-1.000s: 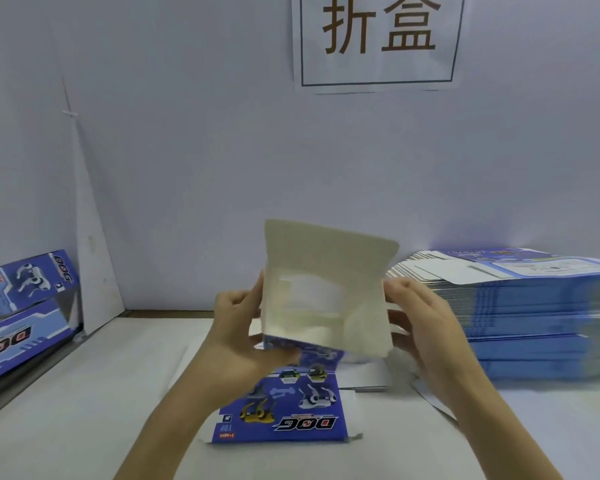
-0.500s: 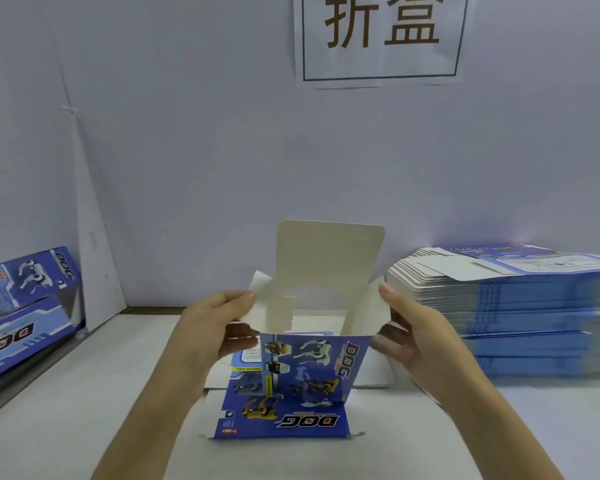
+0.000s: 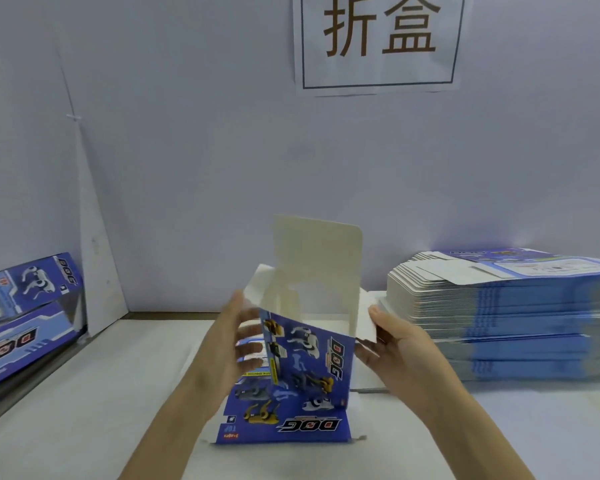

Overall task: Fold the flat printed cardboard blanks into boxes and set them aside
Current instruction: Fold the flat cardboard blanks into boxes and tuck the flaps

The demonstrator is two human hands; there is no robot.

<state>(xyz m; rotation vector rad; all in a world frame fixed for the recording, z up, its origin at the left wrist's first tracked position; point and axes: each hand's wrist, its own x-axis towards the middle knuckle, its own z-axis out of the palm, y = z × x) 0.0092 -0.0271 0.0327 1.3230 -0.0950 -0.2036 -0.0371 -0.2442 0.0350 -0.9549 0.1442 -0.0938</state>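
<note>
a flat blank [image 3: 284, 424] lies print-up on the white table [image 3: 84, 427], its "dog" logo and "top" mark upside down. just above it, a half-formed box [image 3: 309, 355], also lettered "dog", hangs between the left hand [image 3: 229, 348], fingers laid nearly straight on its side panel, and the right hand [image 3: 399, 344], pinching the right side flap. the thin card looks light, springy and easily creased, best held by the panels near the folds, not the raised top flap [image 3: 317, 251]; beyond are a stack of blanks [image 3: 520, 317] at right, finished boxes [image 3: 25, 306] at left and a wall sign [image 3: 378, 39] reading "折盒".
</note>
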